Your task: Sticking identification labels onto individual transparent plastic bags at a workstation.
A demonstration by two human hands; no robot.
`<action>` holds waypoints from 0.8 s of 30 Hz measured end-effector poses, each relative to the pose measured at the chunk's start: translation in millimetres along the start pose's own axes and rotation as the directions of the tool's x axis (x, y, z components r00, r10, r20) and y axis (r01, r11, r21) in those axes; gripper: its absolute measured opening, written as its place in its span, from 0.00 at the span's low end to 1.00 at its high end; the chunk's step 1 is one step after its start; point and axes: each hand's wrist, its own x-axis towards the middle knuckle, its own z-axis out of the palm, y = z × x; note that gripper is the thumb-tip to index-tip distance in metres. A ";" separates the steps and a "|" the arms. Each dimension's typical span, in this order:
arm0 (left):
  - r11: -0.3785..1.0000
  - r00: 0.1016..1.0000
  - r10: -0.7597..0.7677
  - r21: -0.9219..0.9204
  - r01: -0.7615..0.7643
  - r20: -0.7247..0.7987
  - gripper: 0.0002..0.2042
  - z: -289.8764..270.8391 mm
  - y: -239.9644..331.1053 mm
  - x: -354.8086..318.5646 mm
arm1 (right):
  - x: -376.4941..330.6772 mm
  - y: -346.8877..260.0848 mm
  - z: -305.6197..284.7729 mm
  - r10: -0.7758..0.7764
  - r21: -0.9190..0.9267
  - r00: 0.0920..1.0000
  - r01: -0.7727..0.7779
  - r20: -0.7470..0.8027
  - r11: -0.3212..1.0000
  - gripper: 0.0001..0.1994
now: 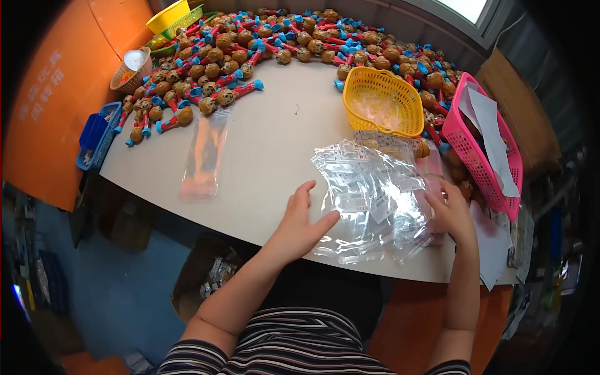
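- now my left hand [299, 222] lies flat, fingers spread, touching the left edge of one heap of clear plastic bags [372, 194] near the table [275, 144] front.
- my right hand [451, 212] rests open on the heap's right edge, gripping nothing.
- one yellow basket [382, 100] and one pink basket [481, 156] stand beyond; toys [219, 62] too many to count.

Pale table [269, 137], toys [219, 62], yellow basket [381, 100], clear bags [375, 194]

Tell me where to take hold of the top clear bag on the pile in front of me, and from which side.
Probably by its near left edge, coming from the left. The pile of clear bags lies flat and loosely fanned on the table, and that edge sits free beside the left hand. The right hand rests open at the pile's right side and could steady the rest.
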 end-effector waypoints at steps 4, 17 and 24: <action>0.996 0.993 -0.041 -0.077 0.050 0.111 0.43 28.6 2.6 11.9 | 9.3 -11.8 7.3 0.208 0.210 0.967 -0.236 0.145 0.949 0.22; 0.984 0.962 0.073 -0.177 -0.026 0.263 0.41 55.6 -3.1 25.6 | -7.8 -96.3 46.3 0.111 -0.470 0.991 -0.131 -0.069 0.873 0.37; 0.924 0.991 0.103 -0.378 -0.065 0.082 0.39 82.9 -17.5 34.9 | 14.6 -101.1 66.8 0.208 -0.327 0.978 -0.190 0.022 0.926 0.33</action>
